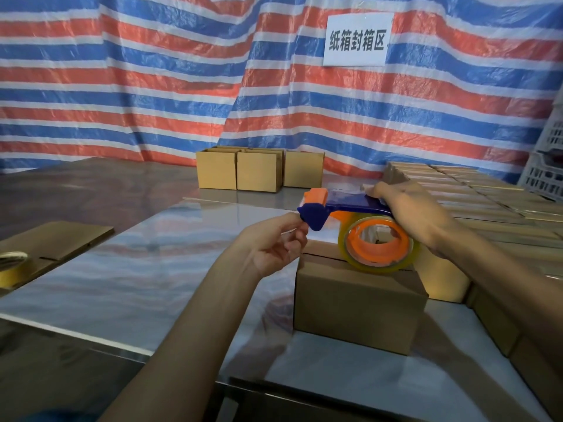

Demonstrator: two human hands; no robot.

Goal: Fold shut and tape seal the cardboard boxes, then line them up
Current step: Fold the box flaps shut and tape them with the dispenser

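Striped tarp backs a shiny table with a box near its front. Over it the dispenser lies crosswise, cutter pointing left. The right hand grips its handle; the left hand pinches at the cutter. Box rows crowd the right, and three far boxes stand behind.

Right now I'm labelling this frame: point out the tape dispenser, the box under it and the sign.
tape dispenser point(350, 201): head view, blue frame.
box point(359, 303): head view, front wall.
sign point(358, 39): head view, printed middle.
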